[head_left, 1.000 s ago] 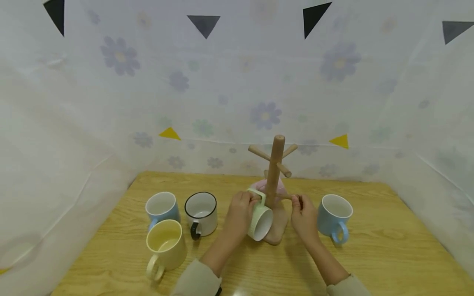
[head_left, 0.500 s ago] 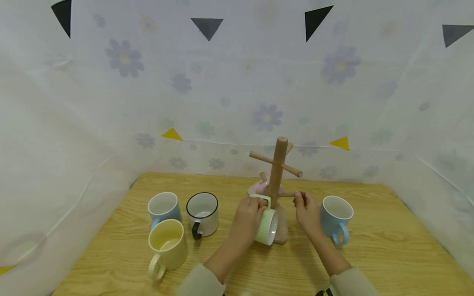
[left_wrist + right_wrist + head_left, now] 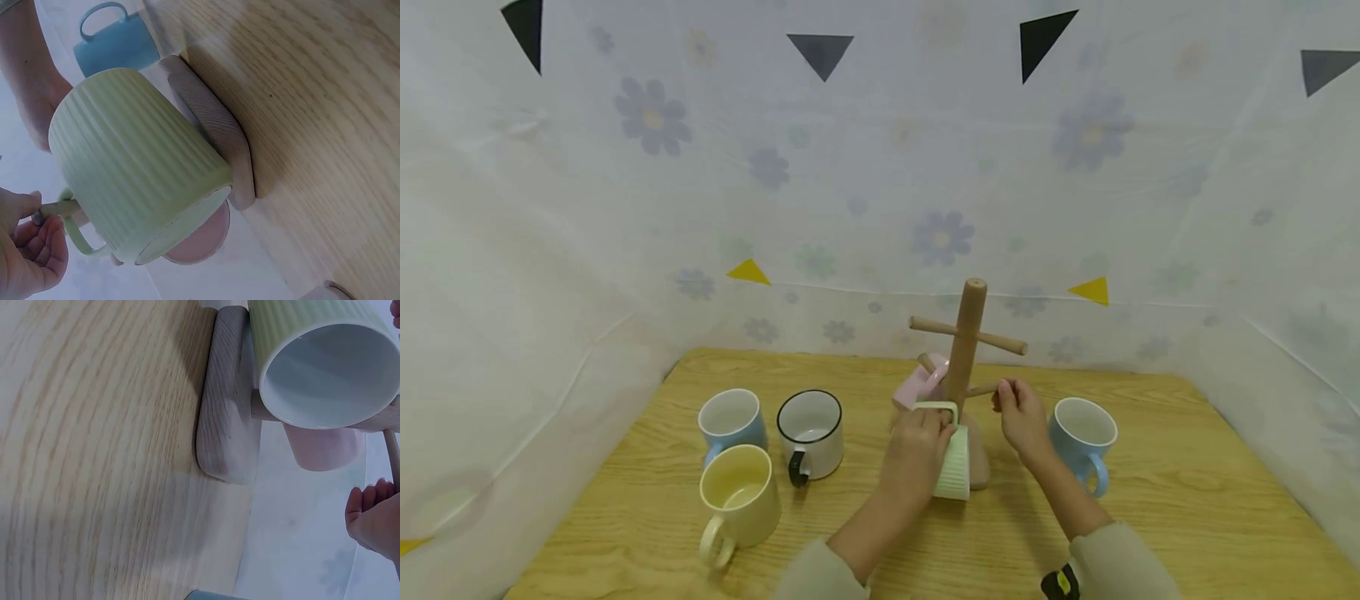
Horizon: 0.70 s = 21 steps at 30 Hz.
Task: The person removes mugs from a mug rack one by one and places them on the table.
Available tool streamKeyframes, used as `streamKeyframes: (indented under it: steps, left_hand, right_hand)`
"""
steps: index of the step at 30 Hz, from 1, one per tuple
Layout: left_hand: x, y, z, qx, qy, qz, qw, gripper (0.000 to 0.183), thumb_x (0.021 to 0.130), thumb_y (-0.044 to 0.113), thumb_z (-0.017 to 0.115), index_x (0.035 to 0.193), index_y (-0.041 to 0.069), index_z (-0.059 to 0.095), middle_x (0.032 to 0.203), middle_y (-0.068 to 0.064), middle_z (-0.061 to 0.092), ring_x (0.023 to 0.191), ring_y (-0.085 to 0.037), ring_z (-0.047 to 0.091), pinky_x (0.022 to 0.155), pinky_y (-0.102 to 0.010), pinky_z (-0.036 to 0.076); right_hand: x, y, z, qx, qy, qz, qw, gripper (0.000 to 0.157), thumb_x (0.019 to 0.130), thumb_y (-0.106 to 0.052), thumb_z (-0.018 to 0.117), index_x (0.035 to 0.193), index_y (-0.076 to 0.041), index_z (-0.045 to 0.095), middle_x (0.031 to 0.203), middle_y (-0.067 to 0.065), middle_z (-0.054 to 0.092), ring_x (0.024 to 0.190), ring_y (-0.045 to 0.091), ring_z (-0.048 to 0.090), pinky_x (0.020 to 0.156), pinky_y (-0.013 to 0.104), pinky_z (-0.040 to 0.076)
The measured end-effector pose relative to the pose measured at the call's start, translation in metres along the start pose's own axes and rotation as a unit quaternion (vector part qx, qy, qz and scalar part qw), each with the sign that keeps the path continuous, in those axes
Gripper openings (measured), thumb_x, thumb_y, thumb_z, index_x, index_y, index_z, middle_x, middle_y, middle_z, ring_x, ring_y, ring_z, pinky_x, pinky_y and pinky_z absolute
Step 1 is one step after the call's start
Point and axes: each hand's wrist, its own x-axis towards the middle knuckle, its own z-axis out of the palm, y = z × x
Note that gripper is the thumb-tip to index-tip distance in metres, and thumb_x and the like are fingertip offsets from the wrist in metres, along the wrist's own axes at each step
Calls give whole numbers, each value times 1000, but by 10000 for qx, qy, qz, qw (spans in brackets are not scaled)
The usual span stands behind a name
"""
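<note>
A wooden mug tree [image 3: 967, 350] stands on the table. A ribbed pale green mug [image 3: 134, 156] hangs on its side from a low peg [image 3: 61, 209] that passes through its handle, its white inside facing the right wrist camera. My left hand [image 3: 912, 462] pinches the tip of that peg between thumb and fingers, beside the mug's handle. With thumb and fingertips my right hand [image 3: 1024, 418] holds the end of another low peg [image 3: 982, 389] on the right. Behind the post a pink mug [image 3: 914, 390] hangs on a further peg, partly hidden.
To the left stand a blue mug [image 3: 733, 421], a white mug with a black rim [image 3: 820, 437] and a yellow mug [image 3: 752, 504]. Another blue mug [image 3: 1071, 446] is close beside my right hand. A flowered white curtain [image 3: 850, 208] hangs behind the wooden table [image 3: 625, 508].
The mug tree has turned counterclockwise as seen from above. The green mug and my left hand have shifted right, the pink mug left. My right hand has moved slightly right, keeping its peg.
</note>
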Motion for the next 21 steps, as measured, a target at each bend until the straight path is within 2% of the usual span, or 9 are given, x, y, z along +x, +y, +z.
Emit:
streamKeyframes:
  steps: [5,9,15,21]
  left_hand:
    - [0,4,1,183,-48,69,9998,12,81,18,69,81,7,63,78,-2,62,74,-11,59,66,-14,48]
    - [0,9,2,537,77,224,9983,14,80,19,71,79,7,63,76,-1,62,72,-11,59,66,-16,47]
    - [1,16,6,1522,264,532,9866,21,77,29,73,79,10,63,73,3,62,68,-7,58,64,-16,45]
    - [3,23,9,1946,355,533,9788,26,74,33,75,81,10,65,72,5,63,64,-6,57,61,-15,43]
  right_hand:
    - [5,1,0,38,-115,-34,9999,26,100,-13,38,94,8,51,79,5,55,67,-5,50,70,18,49]
    - [9,1,0,102,-217,-45,9997,26,100,-13,37,93,8,51,78,4,53,70,1,52,71,19,50]
    - [15,1,0,144,-363,-105,9992,27,100,-13,36,94,9,51,80,7,53,70,1,53,71,18,49]
    - [21,2,0,-41,-557,-82,9984,27,101,-15,34,93,6,50,82,7,53,76,11,55,75,24,49]
